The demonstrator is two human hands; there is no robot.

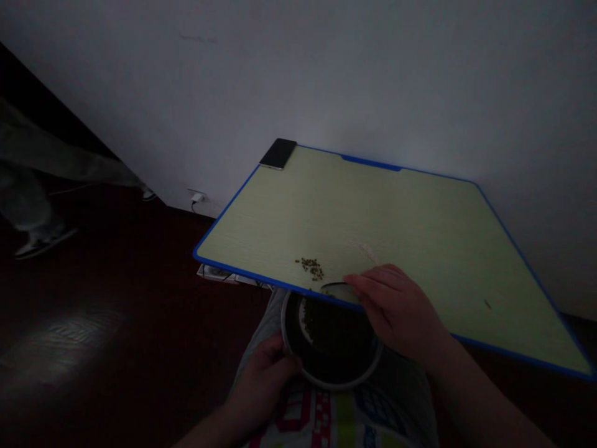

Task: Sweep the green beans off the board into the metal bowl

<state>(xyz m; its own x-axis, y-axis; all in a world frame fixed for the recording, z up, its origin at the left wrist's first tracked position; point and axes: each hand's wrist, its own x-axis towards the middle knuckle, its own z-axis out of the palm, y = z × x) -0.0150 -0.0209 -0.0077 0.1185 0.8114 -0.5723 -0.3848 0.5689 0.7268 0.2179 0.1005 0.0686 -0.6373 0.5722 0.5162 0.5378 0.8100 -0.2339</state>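
Observation:
My right hand (392,305) is closed on a thin, spoon-like metal utensil (333,284), held low over the near edge of the pale table (387,211). Beside the utensil's tip, a small scatter of beans or seeds (311,267) lies on the tabletop. A round bowl (336,382) rests on my lap, partly under the table's blue edge. With its thumb over the rim, my left hand (268,376) grips the bowl's left side. Dark green, grainy contents (331,330) show inside, but dim light hides their detail.
A black tablet or phone (278,154) lies at the table's far left corner, against the white wall (373,74). A charger is plugged into a wall socket (198,197). Another person's legs (41,168) are at the left. A small brown bit (487,304) lies at the table's right.

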